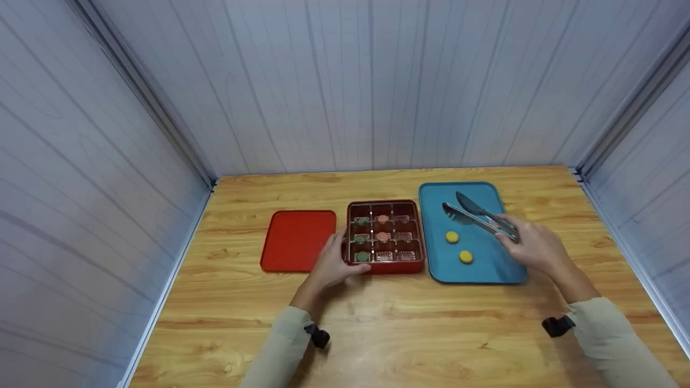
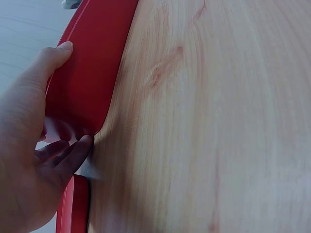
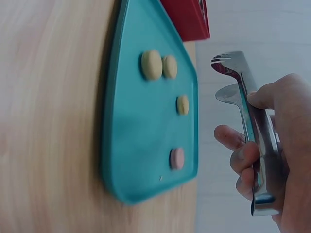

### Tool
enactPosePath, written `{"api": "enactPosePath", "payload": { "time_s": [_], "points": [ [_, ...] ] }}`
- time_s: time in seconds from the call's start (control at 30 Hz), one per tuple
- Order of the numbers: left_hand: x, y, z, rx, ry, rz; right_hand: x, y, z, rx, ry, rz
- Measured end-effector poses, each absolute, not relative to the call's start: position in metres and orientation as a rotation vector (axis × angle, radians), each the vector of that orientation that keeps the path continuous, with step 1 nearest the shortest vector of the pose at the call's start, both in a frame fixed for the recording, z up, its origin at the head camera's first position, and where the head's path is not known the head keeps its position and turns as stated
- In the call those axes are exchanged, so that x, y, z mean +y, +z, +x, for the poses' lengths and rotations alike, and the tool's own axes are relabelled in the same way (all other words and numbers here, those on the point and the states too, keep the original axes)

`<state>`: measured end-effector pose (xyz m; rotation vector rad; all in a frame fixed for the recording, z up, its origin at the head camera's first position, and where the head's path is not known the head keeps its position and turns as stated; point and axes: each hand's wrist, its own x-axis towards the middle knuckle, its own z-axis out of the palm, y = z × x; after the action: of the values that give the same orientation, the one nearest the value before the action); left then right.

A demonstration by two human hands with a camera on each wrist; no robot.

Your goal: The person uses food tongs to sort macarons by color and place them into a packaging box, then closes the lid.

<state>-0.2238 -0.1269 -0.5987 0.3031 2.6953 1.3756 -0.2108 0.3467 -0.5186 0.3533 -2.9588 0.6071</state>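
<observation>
A red box [image 1: 414, 264] with nine compartments sits mid-table, with green and pink round pieces in some of them. My left hand [image 1: 338, 262] grips its near left corner, thumb [image 2: 54, 57] on the side wall of the box [image 2: 90, 68] and fingers [image 2: 68, 156] curled at its base. Over the blue tray [image 1: 488, 267], my right hand [image 1: 518, 241] holds metal tongs [image 1: 474, 214]; their tips stand apart with nothing between them. Two yellow pieces [image 1: 452, 236] lie on the tray below the tongs. The right wrist view shows the tongs [image 3: 245, 104], three yellow pieces [image 3: 151, 64] and a pink piece [image 3: 177, 158] on the tray [image 3: 136, 145].
A red lid [image 1: 296, 240] lies flat to the left of the box, its edge [image 2: 73, 206] close to my left hand. The wooden table [image 1: 409, 328] is walled in by pale panels at the back and both sides.
</observation>
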Motion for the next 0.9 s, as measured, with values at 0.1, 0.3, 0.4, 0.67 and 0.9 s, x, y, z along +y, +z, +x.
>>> {"api": "enactPosePath", "payload": {
  "time_s": [0.1, 0.3, 0.4, 0.67, 0.9],
  "points": [
    [-0.127, -0.599, -0.224, 2.694, 1.383, 0.309, 0.359, -0.522, -0.208, -2.957, 0.583, 0.329],
    [-0.127, -0.599, -0.225, 2.707, 1.385, 0.314, 0.382, -0.525, -0.203, -2.992, 0.625, 0.271],
    [-0.127, -0.599, -0.225, 2.711, 1.377, 0.312, 0.390, -0.526, -0.202, -3.035, 0.652, 0.235],
    [-0.127, -0.602, -0.224, 2.716, 1.361, 0.302, 0.401, -0.531, -0.202, -3.061, 0.614, 0.210],
    [-0.129, -0.611, -0.227, 2.768, 1.340, 0.350, 0.407, -0.540, -0.204, -3.050, 0.592, 0.187]
  ]
}}
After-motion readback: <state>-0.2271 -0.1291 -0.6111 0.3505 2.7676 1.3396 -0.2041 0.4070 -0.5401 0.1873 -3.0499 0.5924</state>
